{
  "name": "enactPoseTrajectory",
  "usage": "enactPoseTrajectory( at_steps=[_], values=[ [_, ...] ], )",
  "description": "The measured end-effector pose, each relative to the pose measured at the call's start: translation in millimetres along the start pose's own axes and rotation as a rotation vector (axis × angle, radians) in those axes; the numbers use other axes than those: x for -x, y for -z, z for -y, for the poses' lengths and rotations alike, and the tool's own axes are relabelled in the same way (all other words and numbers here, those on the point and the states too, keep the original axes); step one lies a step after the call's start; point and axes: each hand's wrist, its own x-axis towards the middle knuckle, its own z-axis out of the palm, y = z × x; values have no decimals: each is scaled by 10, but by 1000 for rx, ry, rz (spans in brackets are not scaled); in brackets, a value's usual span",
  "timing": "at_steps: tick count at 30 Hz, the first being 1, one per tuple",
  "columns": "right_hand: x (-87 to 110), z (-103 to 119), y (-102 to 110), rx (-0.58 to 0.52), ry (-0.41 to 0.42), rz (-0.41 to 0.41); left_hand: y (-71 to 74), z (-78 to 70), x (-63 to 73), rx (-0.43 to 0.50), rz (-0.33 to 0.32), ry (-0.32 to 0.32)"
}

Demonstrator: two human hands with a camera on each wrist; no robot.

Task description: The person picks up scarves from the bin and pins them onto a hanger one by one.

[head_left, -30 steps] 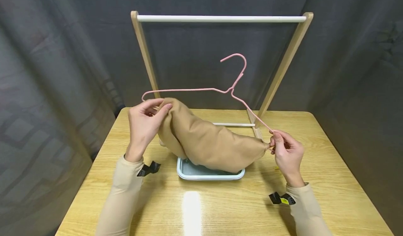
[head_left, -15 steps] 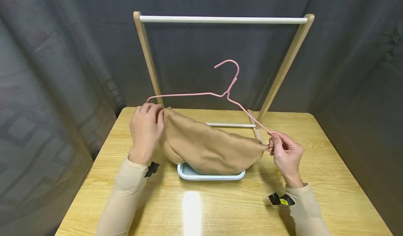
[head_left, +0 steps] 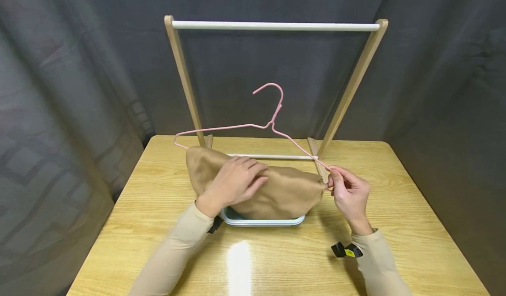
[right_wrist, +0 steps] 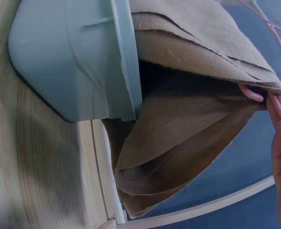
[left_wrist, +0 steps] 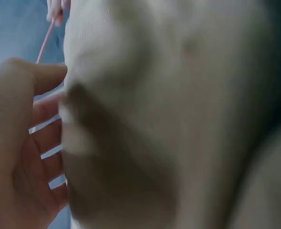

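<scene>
A brown cloth (head_left: 290,190) hangs folded over the lower bar of a pink clothes hanger (head_left: 294,141), whose hook points up. My right hand (head_left: 349,195) pinches the hanger's right corner, where the cloth is bunched up close to the fingertips. Across the middle of the cloth lies my left hand (head_left: 239,182), its fingers loosely extended along the upper edge. In the left wrist view the left fingers (left_wrist: 47,136) reach behind the blurred cloth. The right wrist view shows the cloth's open folds (right_wrist: 178,133) from the side, with the hanger's pink end poking out.
A light blue plastic tub (head_left: 262,222) stands on the wooden table (head_left: 316,261), just under the cloth. Behind it rises a rack with wooden legs (head_left: 352,89) and a white top rail (head_left: 276,26). Grey curtains (head_left: 79,111) surround the table.
My left hand has let go of the cloth's left end and moved right to its middle. The cloth now lies flatter along the bar. The hanger has lowered and shifted slightly left.
</scene>
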Motion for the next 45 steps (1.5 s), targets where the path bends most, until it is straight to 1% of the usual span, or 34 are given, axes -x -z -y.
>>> enactPoseTrajectory(
  at_steps=[3, 6, 9, 11, 14, 17, 19, 21, 22, 23, 25, 29, 30, 32, 34, 37, 42, 45],
  values=[
    [11, 3, -13, 2, 4, 10, -71, -131, -90, -1, 20, -66],
    [15, 8, -15, -4, 10, 9, -135, -225, -168, -8, 16, -122],
    [15, 11, -17, -17, 29, 17, -173, -278, -226, 15, -18, -148],
    [14, 16, -21, -27, 49, 25, -179, -290, -250, 44, -51, -147],
    [15, 25, -33, -41, 76, 28, -158, -289, -288, 80, -106, -135],
    [22, 37, -62, -54, 84, 33, -114, -264, -335, 83, -166, -117],
    [33, 47, -87, -48, 77, 45, -77, -235, -374, 95, -211, -80],
    [49, 59, -115, -35, 67, 56, -37, -203, -406, 119, -254, -23],
    [57, 66, -126, -26, 61, 58, -19, -188, -419, 139, -260, 2],
    [62, 73, -135, -14, 57, 55, -3, -176, -426, 162, -253, 25],
    [70, 84, -140, -5, 57, 47, 17, -159, -426, 196, -201, 57],
    [60, 103, -96, -11, 63, 27, 25, -145, -369, 237, -45, 53],
    [57, 107, -72, -12, 60, 24, 26, -138, -341, 239, -24, 52],
    [43, 107, -21, -4, 51, 14, 41, -103, -265, 230, -10, 52],
    [24, 104, 38, 8, 44, -2, 77, -53, -176, 210, -17, 57],
    [-28, 93, 108, 22, 30, -10, 155, 62, -43, 162, -52, 72],
    [-183, 67, 170, 35, 52, 19, 299, 290, 142, 112, -111, 113],
    [-283, 67, 215, 36, 76, 41, 359, 419, 263, 107, -159, 144]
  ],
)
